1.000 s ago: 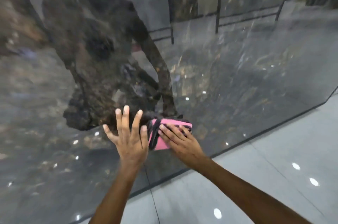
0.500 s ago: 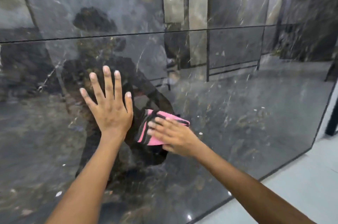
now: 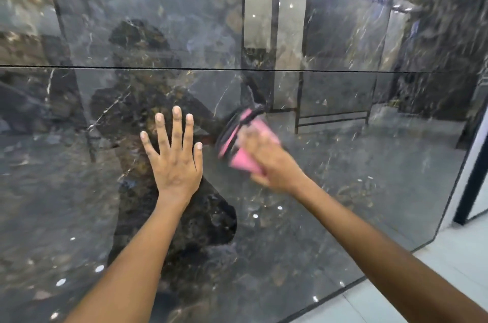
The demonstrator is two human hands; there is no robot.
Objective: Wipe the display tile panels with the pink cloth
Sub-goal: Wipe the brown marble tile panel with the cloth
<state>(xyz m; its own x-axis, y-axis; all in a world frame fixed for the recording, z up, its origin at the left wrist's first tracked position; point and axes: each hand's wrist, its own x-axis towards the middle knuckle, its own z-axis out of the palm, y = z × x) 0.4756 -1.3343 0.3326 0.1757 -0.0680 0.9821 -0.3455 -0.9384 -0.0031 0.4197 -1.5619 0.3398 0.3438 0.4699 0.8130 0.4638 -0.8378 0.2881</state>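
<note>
The left hand (image 3: 175, 164) lay flat with fingers spread on the glossy dark marble tile panel (image 3: 330, 190), while the blurred right hand (image 3: 269, 161) pressed the folded pink cloth (image 3: 241, 157) against it just beside.

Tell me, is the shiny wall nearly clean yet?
Hard to say what is done: the panel gleams, but no clean patch stands out. In hand: the right hand presses the cloth on the lower panel while the left hand rests flat beside it. Left: probably the upper panel above the seam.
</note>
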